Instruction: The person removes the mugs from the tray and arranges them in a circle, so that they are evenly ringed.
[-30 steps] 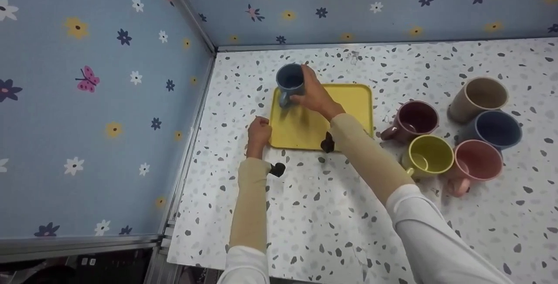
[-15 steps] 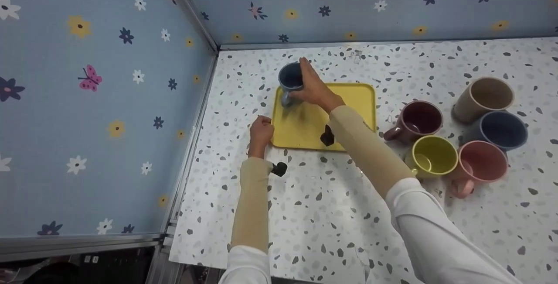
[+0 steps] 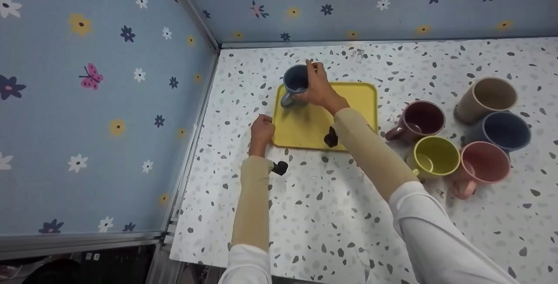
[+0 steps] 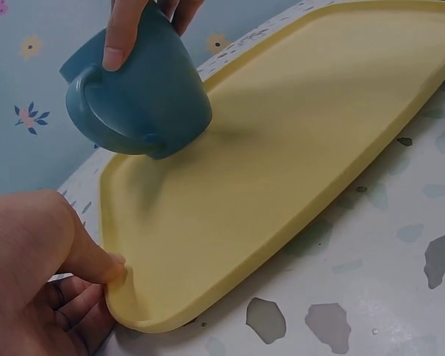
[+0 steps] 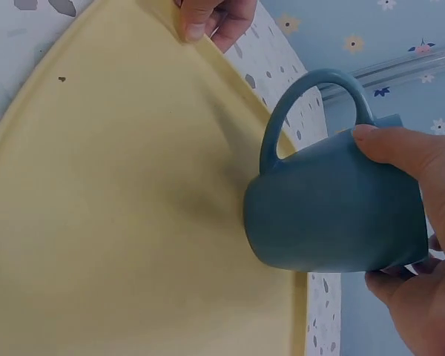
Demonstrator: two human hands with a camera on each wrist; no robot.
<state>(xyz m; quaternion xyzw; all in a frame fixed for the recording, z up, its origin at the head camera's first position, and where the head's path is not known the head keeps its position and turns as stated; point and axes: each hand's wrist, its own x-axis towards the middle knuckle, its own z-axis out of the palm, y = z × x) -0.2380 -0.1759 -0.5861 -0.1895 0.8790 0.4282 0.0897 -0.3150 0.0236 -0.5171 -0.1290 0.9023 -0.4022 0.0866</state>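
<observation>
A blue-teal mug (image 3: 293, 84) is held over the back left part of a yellow tray (image 3: 305, 131). My right hand (image 3: 320, 90) grips its body, thumb on the handle side and fingers on the far side, as the right wrist view shows. Its handle (image 4: 96, 126) points toward the front left. A shadow lies under the mug; whether its base touches the tray I cannot tell. At the tray's left edge, near the front corner, my left hand (image 3: 261, 131) pinches the rim, thumb on top and fingers beneath or beside it.
To the right of the tray several mugs stand close together: maroon (image 3: 420, 120), yellow-green (image 3: 436, 155), pink (image 3: 484, 162), dark blue (image 3: 505, 130) and beige (image 3: 490, 96). Flowered panels (image 3: 113, 100) border the speckled table (image 3: 314, 223) on the left and back.
The mug has shifted slightly to the right and toward the front, and the right hand's fingers look more bent. My left hand stays at the tray rim. The head view has shifted slightly.
</observation>
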